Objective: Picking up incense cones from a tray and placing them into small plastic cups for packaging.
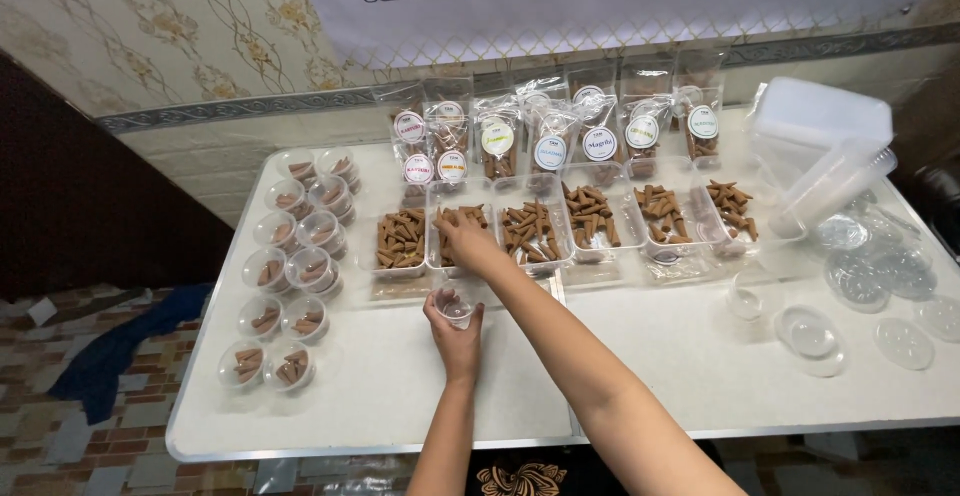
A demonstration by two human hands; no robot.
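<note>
Left hand (455, 341) is gripping a small clear plastic cup (456, 308) at center frame; right hand (468, 241) is pinching brown incense cones (455, 226). Cones look light, brittle; hold by the base.

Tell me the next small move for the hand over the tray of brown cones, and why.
Probably close the right hand on a few cones and carry them back to the small clear cup that the left hand holds on the white table; that cup looks empty.
</note>
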